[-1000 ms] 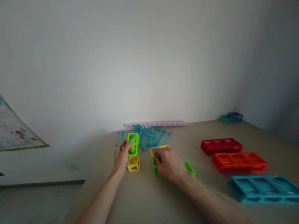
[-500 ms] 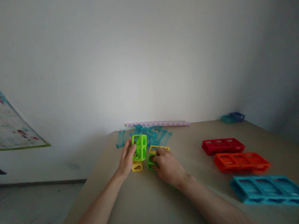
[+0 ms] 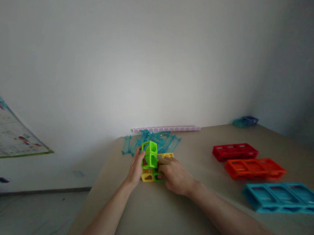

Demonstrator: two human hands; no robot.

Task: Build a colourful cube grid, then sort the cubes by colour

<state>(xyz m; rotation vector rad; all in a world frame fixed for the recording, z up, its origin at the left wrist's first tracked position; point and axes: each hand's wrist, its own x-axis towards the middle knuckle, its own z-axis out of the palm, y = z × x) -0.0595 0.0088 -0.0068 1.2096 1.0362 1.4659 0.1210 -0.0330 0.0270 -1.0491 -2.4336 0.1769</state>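
Observation:
My left hand [image 3: 135, 169] is closed around the left side of an upright stack of light-green hollow cube blocks [image 3: 149, 155]. Under that stack sits a yellow open-frame block [image 3: 147, 177]. My right hand [image 3: 175, 174] grips a darker green block [image 3: 156, 175], which lies against the yellow one; the fingers cover most of it. Another yellow block [image 3: 166, 155] shows just behind my right fingers. Whether the touching blocks are locked together I cannot tell.
Translucent blue track pieces [image 3: 160, 141] lie in a pile beyond my hands, before a purple patterned strip [image 3: 165, 129] along the wall. To the right are red [image 3: 235, 152], orange [image 3: 255, 169] and blue [image 3: 284, 197] three-cell block rows. Bluish pieces [image 3: 245, 121] sit in the far right corner.
The gap between the lower yellow block and the darker green block has closed. My left hand moved slightly right with the light-green stack, while my right hand shifted a little left.

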